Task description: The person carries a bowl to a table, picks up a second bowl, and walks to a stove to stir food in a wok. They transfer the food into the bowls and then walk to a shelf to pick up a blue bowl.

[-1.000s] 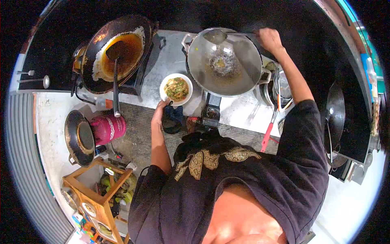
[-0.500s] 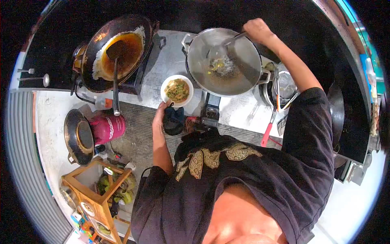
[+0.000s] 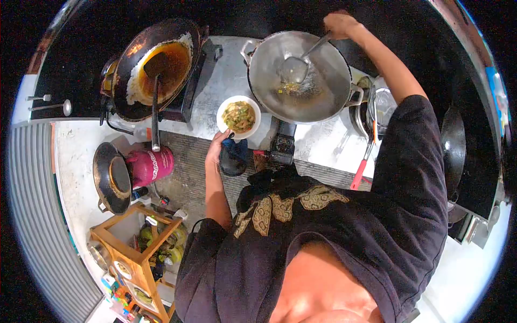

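Observation:
My right hand (image 3: 341, 26) is closed around the handle of a metal ladle (image 3: 295, 69), whose bowl is inside a large two-handled wok (image 3: 264, 86). A little liquid with yellow and green bits lies at the bottom of this wok. With my left hand (image 3: 219, 144) I grip the near rim of a white bowl (image 3: 256, 125), thumb at its edge. Noodle-like food with green pieces (image 3: 238, 116) fills the bowl, which is beside the wok's left side.
A dark wok (image 3: 134, 59) with brown liquid and a spatula (image 3: 155, 113) stands on the left stove. Below it are a pink gas cylinder (image 3: 151, 166), a smaller pan (image 3: 113, 177) and a wooden-framed case (image 3: 124, 245). A red-handled strainer (image 3: 360, 173) lies right.
The ladle's bowl is now more clearly visible within the wok, with its handle tilted toward my right hand, which has risen slightly. The view has shifted a little.

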